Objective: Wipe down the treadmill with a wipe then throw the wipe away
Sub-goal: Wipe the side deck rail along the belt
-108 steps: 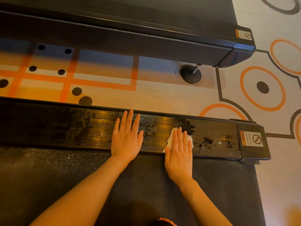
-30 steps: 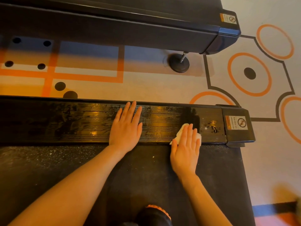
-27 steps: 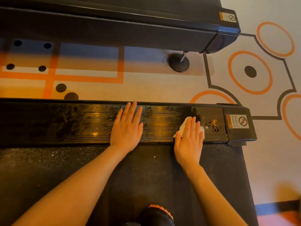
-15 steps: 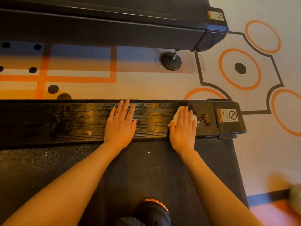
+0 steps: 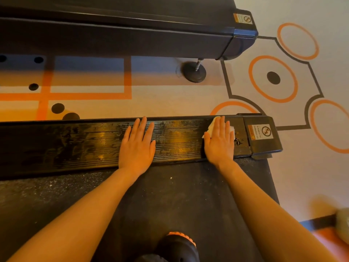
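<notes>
The treadmill's black ribbed side rail (image 5: 85, 146) runs across the view, shiny with wet streaks. My right hand (image 5: 220, 141) lies flat with straight fingers on a white wipe (image 5: 232, 129), pressing it onto the rail near its right end. Most of the wipe is hidden under the palm. My left hand (image 5: 137, 146) rests flat on the rail at the middle, fingers spread, holding nothing. The dark running belt (image 5: 170, 201) lies below the rail, under both forearms.
A black end cap with a warning sticker (image 5: 261, 132) closes the rail on the right. A second treadmill (image 5: 132, 35) stands beyond a strip of patterned carpet, on a round foot (image 5: 194, 71). A black and orange shoe (image 5: 175, 246) sits on the belt at the bottom.
My right hand has slid the wipe along the rail to the right and toward the far edge, covering most of the dry speckled patch. The left hand has stayed in place.
</notes>
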A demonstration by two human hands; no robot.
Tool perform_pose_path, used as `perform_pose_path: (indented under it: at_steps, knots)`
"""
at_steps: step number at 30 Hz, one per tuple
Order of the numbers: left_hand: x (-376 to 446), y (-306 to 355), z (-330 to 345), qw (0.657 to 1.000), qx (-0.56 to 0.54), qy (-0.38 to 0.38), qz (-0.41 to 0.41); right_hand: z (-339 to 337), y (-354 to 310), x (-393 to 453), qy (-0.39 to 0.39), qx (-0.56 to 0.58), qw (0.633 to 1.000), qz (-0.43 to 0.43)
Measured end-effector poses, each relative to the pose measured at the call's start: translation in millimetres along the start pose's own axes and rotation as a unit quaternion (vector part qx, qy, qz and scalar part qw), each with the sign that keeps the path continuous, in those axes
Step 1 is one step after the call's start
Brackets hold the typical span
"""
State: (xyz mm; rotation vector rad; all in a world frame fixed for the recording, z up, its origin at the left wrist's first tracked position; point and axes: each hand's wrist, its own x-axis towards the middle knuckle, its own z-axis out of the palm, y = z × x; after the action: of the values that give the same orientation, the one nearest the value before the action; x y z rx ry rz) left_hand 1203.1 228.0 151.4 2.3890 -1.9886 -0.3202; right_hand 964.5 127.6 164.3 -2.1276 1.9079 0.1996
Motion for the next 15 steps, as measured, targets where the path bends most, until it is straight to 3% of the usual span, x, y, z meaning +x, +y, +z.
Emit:
perform_pose_path:
  at_steps: [8,15]
  knots:
    - [-1,-2,1,1.0,-0.006,0.019,0.007,20,0,-61,0.019,0.034,0.999,0.007]
    - [0,0,0,1.0,0.008,0.011,-0.002,5,7,-12,0.019,0.006,1.0,-0.004]
